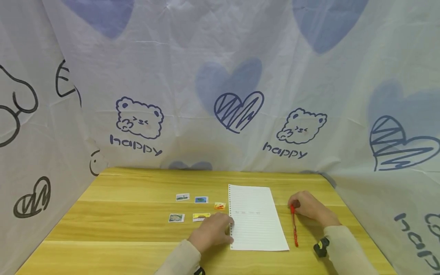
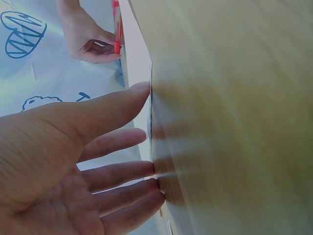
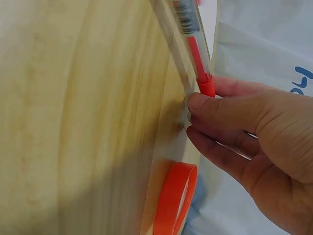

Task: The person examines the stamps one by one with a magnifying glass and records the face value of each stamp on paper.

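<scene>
A sheet of lined paper (image 1: 258, 225), with holes down its left side and a faint line of writing, lies on the table. My left hand (image 1: 214, 230) is at the sheet's left edge; in the left wrist view its fingers are extended, thumb tip right at the paper's edge. To the right of the sheet, my right hand (image 1: 307, 206) pinches the far end of a red pen (image 1: 294, 229) between thumb and fingers. The right wrist view shows the pen's clear barrel with red ink (image 3: 195, 54) and its red end at the fingertips.
Left of the paper lie several small picture stamps, among them a green-and-blue one (image 1: 201, 199) and a red-and-yellow one (image 1: 220, 206). An orange ring (image 3: 176, 198) stands near the right hand. Behind the wooden table (image 1: 120, 229) hangs a white printed cloth (image 1: 192, 145).
</scene>
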A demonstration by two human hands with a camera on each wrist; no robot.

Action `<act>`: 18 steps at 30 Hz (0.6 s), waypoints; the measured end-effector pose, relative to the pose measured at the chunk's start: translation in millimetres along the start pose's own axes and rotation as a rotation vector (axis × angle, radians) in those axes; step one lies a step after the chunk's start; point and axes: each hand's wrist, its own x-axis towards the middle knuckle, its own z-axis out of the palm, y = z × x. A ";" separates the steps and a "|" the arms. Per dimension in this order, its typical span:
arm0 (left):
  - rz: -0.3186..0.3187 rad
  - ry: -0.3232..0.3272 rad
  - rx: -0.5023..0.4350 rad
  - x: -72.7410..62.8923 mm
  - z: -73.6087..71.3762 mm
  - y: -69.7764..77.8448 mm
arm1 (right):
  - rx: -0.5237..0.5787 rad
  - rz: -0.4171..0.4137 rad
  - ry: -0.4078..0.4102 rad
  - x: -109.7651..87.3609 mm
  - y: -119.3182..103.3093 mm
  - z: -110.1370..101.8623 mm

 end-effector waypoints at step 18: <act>-0.006 -0.011 0.015 -1.5 -2.1 2.2 | -0.010 -0.010 -0.055 -1.4 -2.8 -4.4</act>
